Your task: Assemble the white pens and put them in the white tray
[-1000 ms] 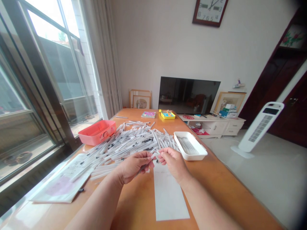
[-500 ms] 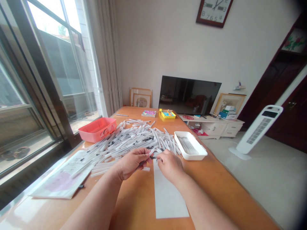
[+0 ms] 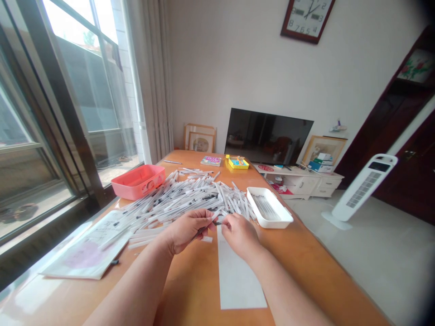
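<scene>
On the orange wooden table (image 3: 299, 244), a broad heap of slim white plastic pens (image 3: 176, 201) lay at centre frame, just left of a white rectangular tray (image 3: 268, 217), while the left hand (image 3: 186, 231) pinched one pen (image 3: 208, 222) and the curled right hand (image 3: 239, 235) hovered beside it, its grip impossible to tell.

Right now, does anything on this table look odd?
Yes: a loose heap of white pen-like sticks sprawls across the wooden table, spilling onto a paper sheet, while those in the white tray lie neatly aligned.
</scene>
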A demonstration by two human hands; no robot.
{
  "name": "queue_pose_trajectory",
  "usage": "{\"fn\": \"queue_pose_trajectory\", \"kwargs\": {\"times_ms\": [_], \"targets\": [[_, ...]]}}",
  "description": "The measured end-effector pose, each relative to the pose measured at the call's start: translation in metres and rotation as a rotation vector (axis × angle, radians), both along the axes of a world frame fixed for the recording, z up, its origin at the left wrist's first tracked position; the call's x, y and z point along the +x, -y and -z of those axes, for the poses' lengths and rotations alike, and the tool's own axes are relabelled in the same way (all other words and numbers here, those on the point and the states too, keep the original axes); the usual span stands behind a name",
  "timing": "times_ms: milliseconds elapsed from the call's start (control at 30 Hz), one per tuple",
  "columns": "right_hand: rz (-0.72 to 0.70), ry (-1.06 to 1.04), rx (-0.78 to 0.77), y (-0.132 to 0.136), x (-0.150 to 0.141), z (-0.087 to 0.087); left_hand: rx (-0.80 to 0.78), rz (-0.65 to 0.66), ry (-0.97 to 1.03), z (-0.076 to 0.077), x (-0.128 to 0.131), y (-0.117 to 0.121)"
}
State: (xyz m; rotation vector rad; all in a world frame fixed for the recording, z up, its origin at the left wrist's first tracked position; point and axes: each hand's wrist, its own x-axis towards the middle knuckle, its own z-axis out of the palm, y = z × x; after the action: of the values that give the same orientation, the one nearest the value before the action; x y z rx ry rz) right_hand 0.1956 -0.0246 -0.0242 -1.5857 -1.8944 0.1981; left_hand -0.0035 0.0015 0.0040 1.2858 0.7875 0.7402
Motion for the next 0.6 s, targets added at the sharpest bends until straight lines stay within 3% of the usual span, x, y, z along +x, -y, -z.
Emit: {"fn": "queue_pose_trajectory", "kwargs": {"times_ms": [167, 233, 333, 600], "targets": [[-0.101, -0.774, -0.191, 0.003, 0.002, -0.013, 0.018, 0.033, -0.013, 0.001, -0.001, 0.000], [-0.128, -0.980, -0.247, 0.005, 0.002, -0.017, 0.022, 0.051, -0.011, 0.001, 0.000, 0.001], [-0.131, -1.097, -0.257, 0.007, 0.000, -0.021, 0.017, 0.074, 0.003, -0.002, 0.001, 0.003], [-0.103, -1.126, -0.235, 0.005, 0.000, -0.017, 0.021, 0.081, -0.005, -0.008, 0.003, 0.006]]}}
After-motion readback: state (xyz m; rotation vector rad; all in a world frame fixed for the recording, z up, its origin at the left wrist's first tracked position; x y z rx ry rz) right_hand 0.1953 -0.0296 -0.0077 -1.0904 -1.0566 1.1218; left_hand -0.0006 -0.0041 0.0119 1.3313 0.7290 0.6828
